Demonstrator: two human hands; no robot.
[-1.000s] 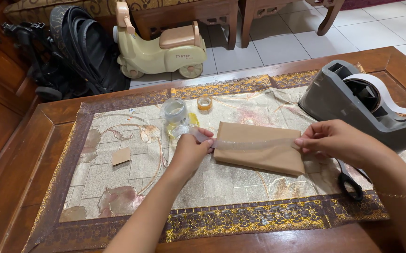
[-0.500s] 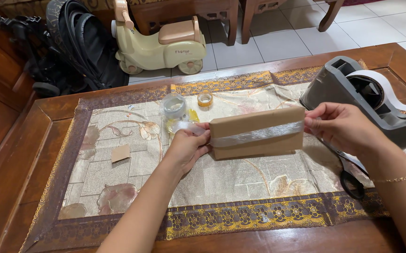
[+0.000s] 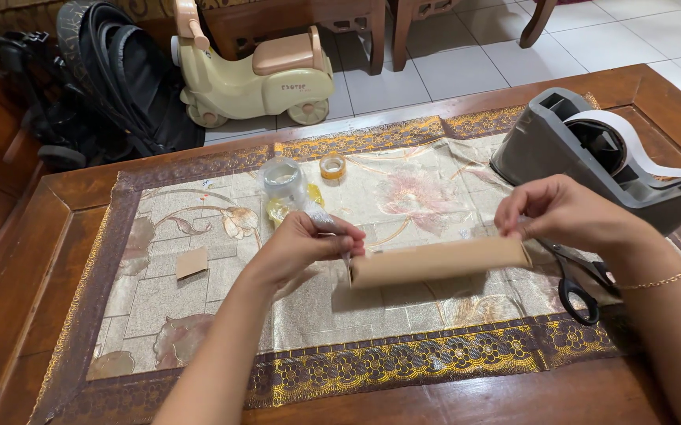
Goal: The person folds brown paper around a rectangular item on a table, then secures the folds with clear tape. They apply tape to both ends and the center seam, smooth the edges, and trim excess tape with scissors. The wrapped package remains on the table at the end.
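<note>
A flat package wrapped in brown paper (image 3: 435,261) is held up off the patterned table runner (image 3: 222,291), turned so I see its narrow long edge. My left hand (image 3: 305,245) grips its left end and also pinches a strip of clear tape. My right hand (image 3: 564,212) grips the right end, fingers curled over the top. A gold bracelet sits on my right wrist.
A large grey tape dispenser (image 3: 592,157) stands at the right rear. Black-handled scissors (image 3: 576,287) lie under my right wrist. Two clear tape rolls (image 3: 281,177) and a small tan roll (image 3: 332,166) sit at the back. A brown paper scrap (image 3: 191,263) lies left.
The package lay flat with tape stretched across it, then was lifted and tipped; now its narrow edge faces me. Both hands stayed on its ends.
</note>
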